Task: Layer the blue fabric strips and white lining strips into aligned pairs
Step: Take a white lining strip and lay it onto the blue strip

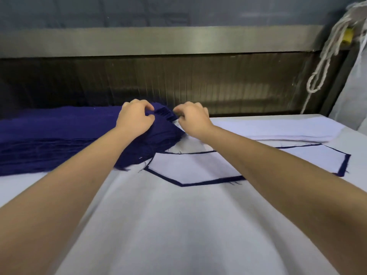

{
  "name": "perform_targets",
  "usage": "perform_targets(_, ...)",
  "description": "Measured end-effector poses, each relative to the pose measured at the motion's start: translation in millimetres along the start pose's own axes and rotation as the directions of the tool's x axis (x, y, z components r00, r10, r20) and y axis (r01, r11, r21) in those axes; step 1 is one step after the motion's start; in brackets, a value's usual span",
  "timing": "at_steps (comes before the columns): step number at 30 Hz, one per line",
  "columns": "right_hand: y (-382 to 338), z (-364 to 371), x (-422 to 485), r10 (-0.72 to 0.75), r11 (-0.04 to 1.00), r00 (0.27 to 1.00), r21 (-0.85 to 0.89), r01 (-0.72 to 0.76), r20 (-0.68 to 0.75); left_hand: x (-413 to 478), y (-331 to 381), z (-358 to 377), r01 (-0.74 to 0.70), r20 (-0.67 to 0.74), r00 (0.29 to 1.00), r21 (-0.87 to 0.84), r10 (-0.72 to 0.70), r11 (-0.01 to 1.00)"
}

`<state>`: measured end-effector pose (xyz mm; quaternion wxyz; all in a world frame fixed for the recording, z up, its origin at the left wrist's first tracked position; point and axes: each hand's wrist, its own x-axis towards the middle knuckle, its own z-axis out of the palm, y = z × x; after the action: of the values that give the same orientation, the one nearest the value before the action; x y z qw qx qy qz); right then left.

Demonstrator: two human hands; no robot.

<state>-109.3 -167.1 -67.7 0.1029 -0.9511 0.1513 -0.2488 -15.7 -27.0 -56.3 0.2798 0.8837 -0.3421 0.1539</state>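
Head view: the left hand [135, 118] pinches the right-hand corner of the thick stack of dark blue fabric strips [49, 135]. The right hand [193, 118] curls at the fanned edges there; whether it holds a layer, I cannot tell. It would be best to peel off one strip only. The flat pile of white lining strips [278, 130] lies right of the stack. The right fingertips are hidden, and the stack's left end is cut off.

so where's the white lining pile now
Head view: the white lining pile lies at the far right, just behind the layered pair, right of the right hand.

Left hand [135, 118] and right hand [193, 120] pinch the end of the blue strip stack [59, 133].
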Motion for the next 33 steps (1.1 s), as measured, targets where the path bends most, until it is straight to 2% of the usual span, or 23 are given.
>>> perform_targets(6,-28,28,42,-0.090,0.982,0.995,-0.162,0.094,0.033,13,-7,6,0.077,0.017,0.997,-0.009,-0.076,0.997)
perform_targets(12,-42,32,71,-0.203,0.898,0.977,-0.383,0.215,0.072,14,-13,11,0.094,0.039,0.995,-0.009,-0.093,0.996)
perform_targets(18,-34,33,81,-0.338,0.837,0.919,-0.382,0.393,0.205,15,-18,9,0.214,0.078,0.976,-0.233,-0.201,0.949)
perform_targets(21,-26,34,81,-0.383,0.817,0.890,-0.359,0.451,0.246,15,-19,10,0.235,0.079,0.972,-0.274,-0.222,0.932)
perform_targets(28,-27,41,79,-0.427,0.792,0.897,-0.431,0.431,0.114,13,-20,11,0.241,0.091,0.970,-0.283,-0.224,0.928)
perform_targets(33,-34,36,85,-0.402,0.829,0.915,-0.414,0.377,0.029,12,-20,8,0.257,0.092,0.966,-0.311,-0.240,0.915)
